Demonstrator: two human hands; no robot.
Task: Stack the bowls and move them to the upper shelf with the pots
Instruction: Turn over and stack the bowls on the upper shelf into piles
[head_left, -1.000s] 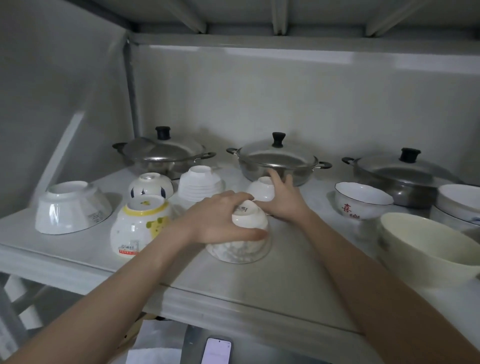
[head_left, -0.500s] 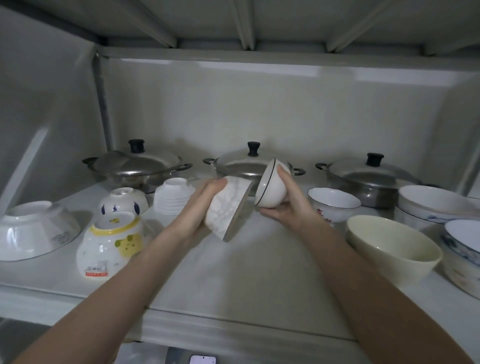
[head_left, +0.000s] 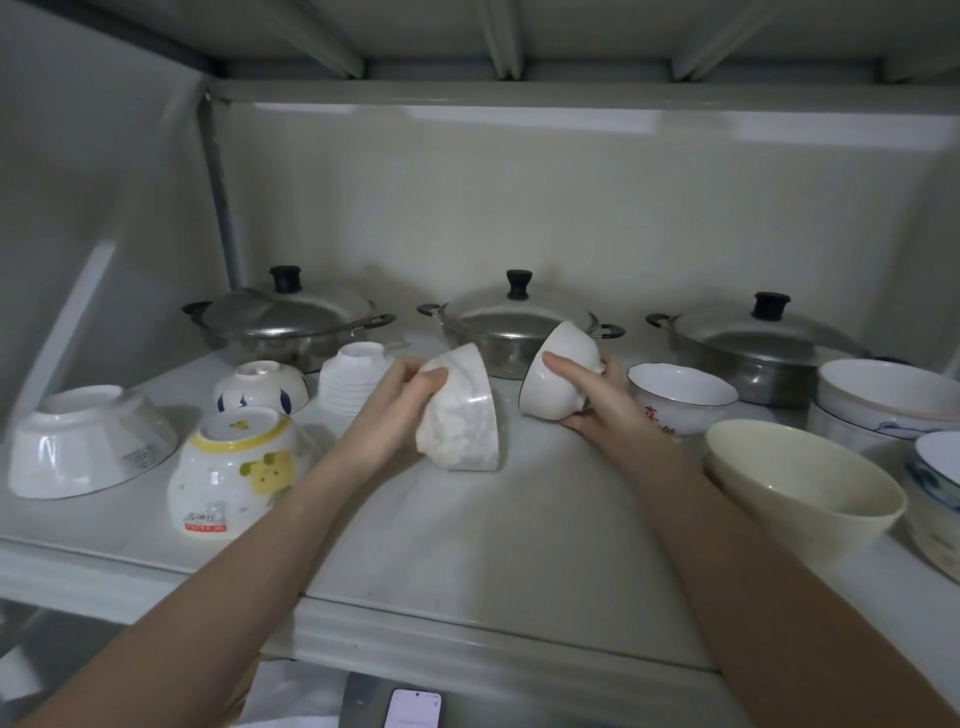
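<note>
Head view: a pale shelf (head_left: 467, 545) is being looked down on, with three lidded pots (head_left: 514, 332) lined along its back and upturned bowls being kept at the left. Two bowls are being held above the middle of the shelf, close together but apart. A mottled white bowl (head_left: 462, 415) is being gripped by the left hand (head_left: 389, 415), fingers curled over its base, its mouth tipped towards the right. A smaller dark-rimmed bowl (head_left: 558, 374) is being clasped by the right hand (head_left: 592, 400), its mouth tipped down and left. The openings are being angled towards each other, so nesting is judged to be the coming move
</note>
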